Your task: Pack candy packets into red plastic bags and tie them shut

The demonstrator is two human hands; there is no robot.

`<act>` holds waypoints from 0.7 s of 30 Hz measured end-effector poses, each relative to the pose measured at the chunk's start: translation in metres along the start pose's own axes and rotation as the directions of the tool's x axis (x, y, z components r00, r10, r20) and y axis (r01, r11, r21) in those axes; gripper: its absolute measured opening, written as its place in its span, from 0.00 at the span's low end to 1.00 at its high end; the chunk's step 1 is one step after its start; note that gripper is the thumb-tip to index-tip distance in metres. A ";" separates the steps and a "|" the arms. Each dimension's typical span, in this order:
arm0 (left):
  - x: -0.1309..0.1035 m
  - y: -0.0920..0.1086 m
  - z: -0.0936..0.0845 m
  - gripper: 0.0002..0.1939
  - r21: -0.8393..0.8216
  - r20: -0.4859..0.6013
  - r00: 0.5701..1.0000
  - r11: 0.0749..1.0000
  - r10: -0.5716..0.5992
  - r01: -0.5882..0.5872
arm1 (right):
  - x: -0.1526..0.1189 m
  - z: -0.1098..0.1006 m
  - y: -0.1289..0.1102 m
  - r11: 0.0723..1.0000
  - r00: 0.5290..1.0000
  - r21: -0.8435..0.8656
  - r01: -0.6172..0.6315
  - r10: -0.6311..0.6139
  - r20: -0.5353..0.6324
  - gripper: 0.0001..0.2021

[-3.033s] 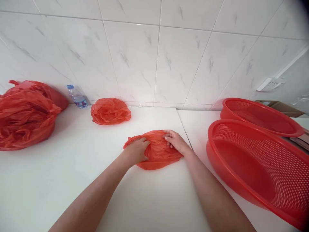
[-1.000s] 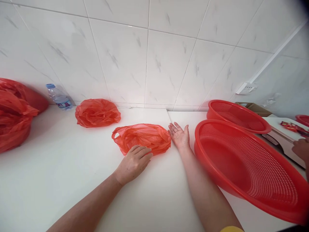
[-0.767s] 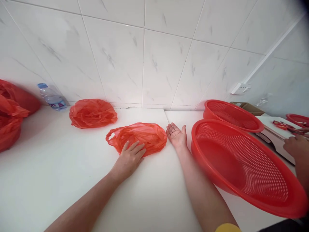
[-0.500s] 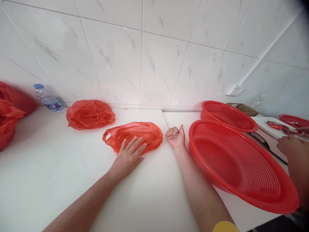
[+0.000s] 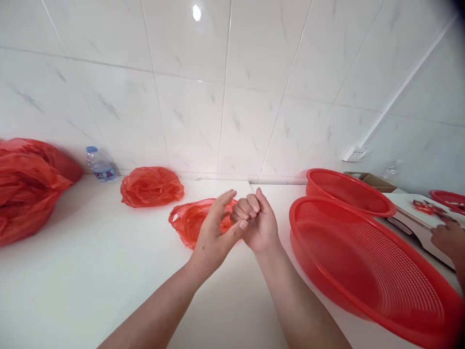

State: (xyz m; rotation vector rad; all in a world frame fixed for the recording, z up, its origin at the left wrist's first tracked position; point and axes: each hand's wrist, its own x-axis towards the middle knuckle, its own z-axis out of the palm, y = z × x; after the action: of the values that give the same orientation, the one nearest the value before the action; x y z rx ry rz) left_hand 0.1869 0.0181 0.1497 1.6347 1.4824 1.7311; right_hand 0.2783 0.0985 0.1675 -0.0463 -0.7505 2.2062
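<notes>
My left hand (image 5: 215,232) is raised in front of a red plastic bag (image 5: 187,225) on the white counter. Its fingers are stretched out, and its thumb reaches across to the fingers of my right hand (image 5: 259,224). My right hand is closed, palm side up, with the fingers curled in and the thumb sticking up. Whatever it may hold is hidden inside the curled fingers. Both hands partly cover the red bag, which lies loose with one handle loop showing on its left. A second red plastic bag (image 5: 152,186) lies behind it, to the left.
Large red bags (image 5: 32,194) stand at far left beside a water bottle (image 5: 100,165). Two red colanders, a near one (image 5: 337,257) and a far one (image 5: 348,191), stand to my right. Beyond them, another person's hand (image 5: 448,240) is over a white board (image 5: 407,203) with red pieces.
My left hand has lifted off the red bag and moved right, up to my right hand. My right hand stays closed. The view has tilted up and shifted left.
</notes>
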 end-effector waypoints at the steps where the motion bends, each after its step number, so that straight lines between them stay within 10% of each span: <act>1: 0.003 0.009 -0.001 0.25 -0.075 0.014 1.000 0.997 -0.027 0.028 | -0.002 0.008 0.001 1.000 1.000 -0.001 0.004 -0.004 0.009 0.24; 21: -0.008 0.059 -0.008 0.21 -0.047 -0.052 0.998 0.999 0.024 -0.026 | -0.035 0.058 0.007 0.986 0.987 -0.136 0.095 -0.111 -0.116 0.24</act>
State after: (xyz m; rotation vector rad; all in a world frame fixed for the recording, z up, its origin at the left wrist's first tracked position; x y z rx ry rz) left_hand 0.2054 -0.0156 0.1959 1.6027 1.4382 1.8211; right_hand 0.2821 0.0417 0.2039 -0.2026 -0.8082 2.0348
